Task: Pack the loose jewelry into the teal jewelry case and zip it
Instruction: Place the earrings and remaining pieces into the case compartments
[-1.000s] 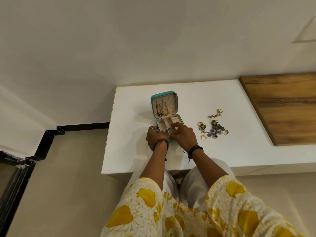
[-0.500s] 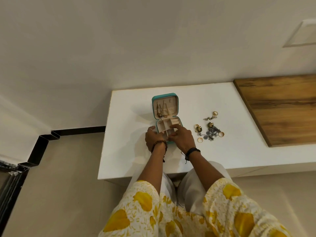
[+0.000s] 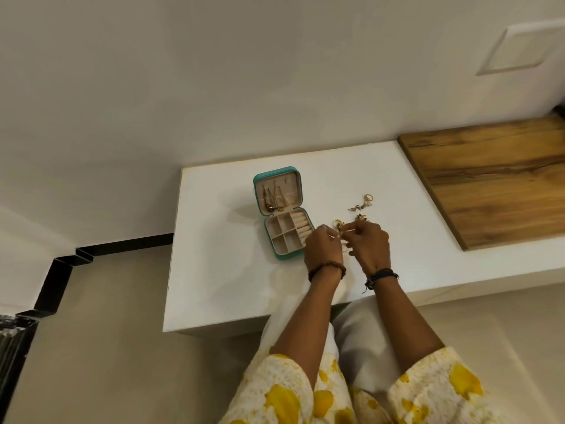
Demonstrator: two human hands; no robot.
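My left hand (image 3: 324, 250) and right hand (image 3: 370, 246) meet over the white surface (image 3: 220, 270), fingers (image 3: 351, 237) of both curled in and pinching a small gold piece (image 3: 340, 225) between them; what exactly it is, I cannot tell. The teal jewelry case (image 3: 282, 215) lies open just left of my left hand, lid back with chains hanging inside, tray compartments showing. A gold ring (image 3: 368, 197) and a small winged piece (image 3: 356, 207) lie just beyond my fingers.
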